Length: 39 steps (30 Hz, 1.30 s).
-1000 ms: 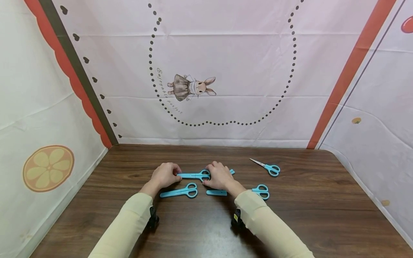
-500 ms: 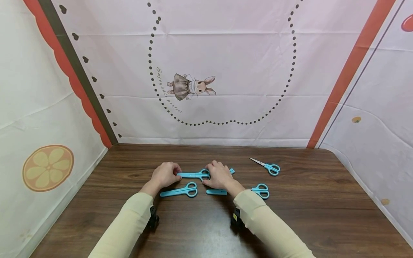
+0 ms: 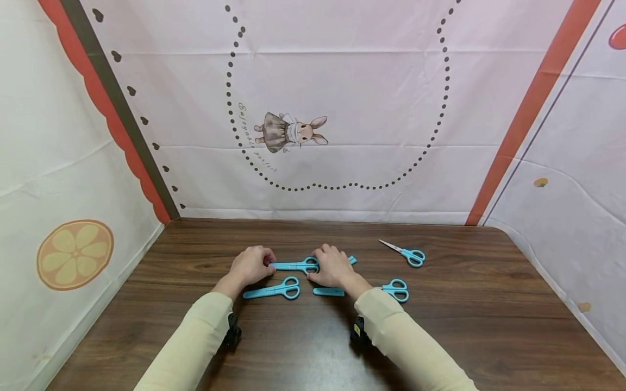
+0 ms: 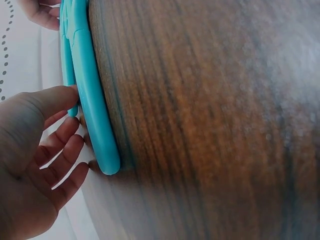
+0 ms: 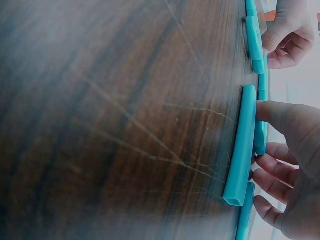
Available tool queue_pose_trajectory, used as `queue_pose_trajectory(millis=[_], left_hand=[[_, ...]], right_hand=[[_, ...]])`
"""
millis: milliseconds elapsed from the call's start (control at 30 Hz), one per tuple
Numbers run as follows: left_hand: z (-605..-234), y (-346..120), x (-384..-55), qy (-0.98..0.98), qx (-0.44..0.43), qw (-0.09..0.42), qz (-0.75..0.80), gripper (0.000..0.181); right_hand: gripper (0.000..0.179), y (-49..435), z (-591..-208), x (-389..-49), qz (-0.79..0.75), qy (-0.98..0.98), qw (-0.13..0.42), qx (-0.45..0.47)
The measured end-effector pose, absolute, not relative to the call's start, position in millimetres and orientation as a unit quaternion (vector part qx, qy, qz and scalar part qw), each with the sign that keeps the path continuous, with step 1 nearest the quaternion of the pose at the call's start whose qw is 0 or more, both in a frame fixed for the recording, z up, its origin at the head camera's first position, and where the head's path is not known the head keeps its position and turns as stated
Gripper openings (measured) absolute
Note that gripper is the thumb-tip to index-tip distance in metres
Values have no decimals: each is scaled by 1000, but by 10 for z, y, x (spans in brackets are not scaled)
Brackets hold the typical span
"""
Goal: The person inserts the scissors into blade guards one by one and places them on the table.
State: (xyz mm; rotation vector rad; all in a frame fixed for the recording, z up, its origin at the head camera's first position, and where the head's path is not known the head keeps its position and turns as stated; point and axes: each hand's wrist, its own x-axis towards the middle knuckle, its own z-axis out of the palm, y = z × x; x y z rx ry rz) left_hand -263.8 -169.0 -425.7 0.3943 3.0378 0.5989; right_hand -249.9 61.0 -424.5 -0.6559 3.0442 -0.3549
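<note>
A pair of light-blue scissors (image 3: 292,266) with a blue sheath over its blades lies on the table between both hands. My left hand (image 3: 250,265) pinches the sheath's tip between thumb and fingers. At the other end my right hand (image 3: 333,267) grips the scissors' handle loops, which it partly hides. Closer to me lies a second sheathed pair of scissors (image 3: 270,292); its sheath fills the front of the left wrist view. Near my right wrist is a loose blue sheath (image 3: 329,291), its open end visible in the right wrist view.
Right of my right forearm sits another pair of blue-handled scissors (image 3: 397,291), its blades mostly hidden. Farther back, uncovered scissors (image 3: 413,258) point left. A blue sheath end (image 3: 352,260) shows behind my right hand. The brown wooden table (image 3: 489,304) meets a printed cloth (image 3: 391,108).
</note>
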Motion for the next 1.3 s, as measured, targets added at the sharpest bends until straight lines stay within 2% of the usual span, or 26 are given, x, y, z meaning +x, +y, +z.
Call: queue_pose_trajectory(millis=[667, 1067, 1300], left_hand=[[-4242, -1677, -2602, 974, 134, 17, 183, 12], [-4253, -1679, -2591, 971, 142, 16, 194, 22], [-4246, -1702, -2561, 967, 145, 7, 211, 27]], right_hand=[[51, 643, -4252, -2499, -148, 964, -12, -220], [44, 691, -4242, -2472, -181, 958, 2, -223], [40, 705, -4183, -2434, -193, 949, -21, -248]])
